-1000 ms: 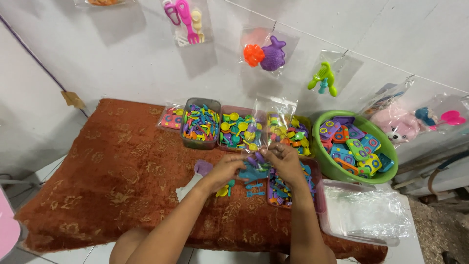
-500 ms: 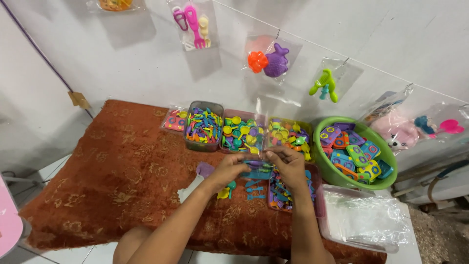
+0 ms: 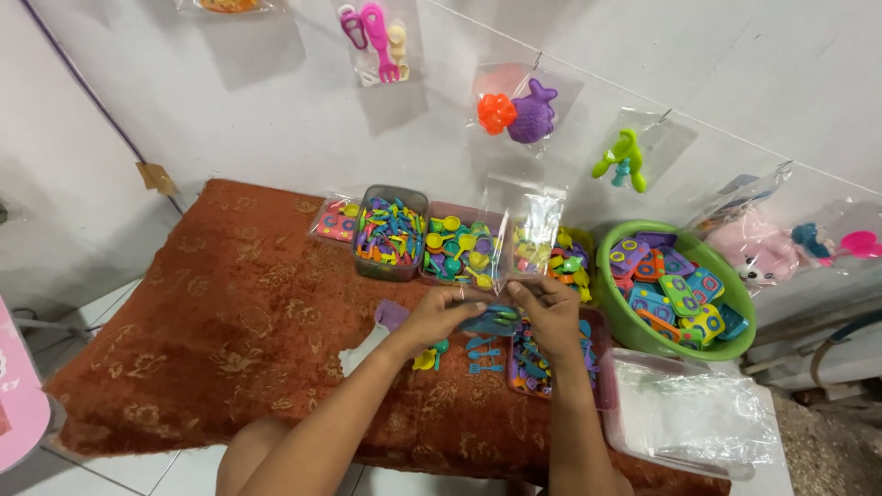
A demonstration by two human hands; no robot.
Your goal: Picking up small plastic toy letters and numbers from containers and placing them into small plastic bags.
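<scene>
Hands: left hand (image 3: 441, 312) and right hand (image 3: 549, 312) both grip clamped on clear plastic bag (image 3: 519, 234), upright above toy trays (image 3: 459, 248).

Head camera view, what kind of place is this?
Probably a small home workshop for bagging plastic toys: sorted trays of coloured toy pieces, sample bags hung on the wall, and a stack of clear bags.

I see open room on the red cloth (image 3: 211, 331) to the left. Ahead, a row of toy boxes (image 3: 390, 231) blocks me; the green bowl (image 3: 735, 317) and a bag stack (image 3: 689, 418) crowd the right.
</scene>
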